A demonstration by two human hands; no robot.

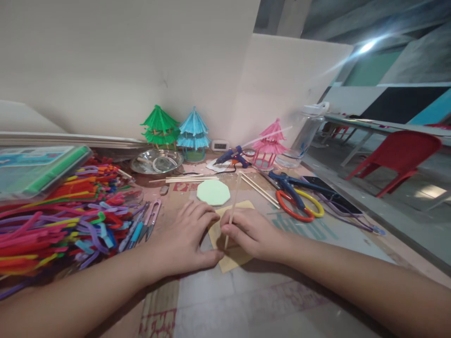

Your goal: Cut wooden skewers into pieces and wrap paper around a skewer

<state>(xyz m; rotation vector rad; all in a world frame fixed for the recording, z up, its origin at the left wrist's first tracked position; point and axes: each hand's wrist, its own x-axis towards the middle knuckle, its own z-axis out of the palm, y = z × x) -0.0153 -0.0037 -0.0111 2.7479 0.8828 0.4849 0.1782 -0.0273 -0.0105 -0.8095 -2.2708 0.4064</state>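
Observation:
My right hand (250, 234) is closed round a thin wooden stick (232, 206), which stands nearly upright. The stick's lower end is over a yellowish square sheet (230, 266) lying on the table. At the sheet's left edge, my left hand (192, 234) rests palm down, thumb and fingers apart, holding nothing. Just beyond it is a pale green octagonal piece (213, 192). More thin wooden sticks (259, 188) lie past my right hand, and others (186, 179) are behind the octagon.
Pipe cleaners (70, 211) and a plastic case (42, 169) fill the left. Green (159, 126), blue (193, 131) and pink (270, 141) miniature pavilions stand at the back, near a metal dish (157, 161) and glue gun (234, 156). Scissors (296, 211) and a phone (333, 195) lie right.

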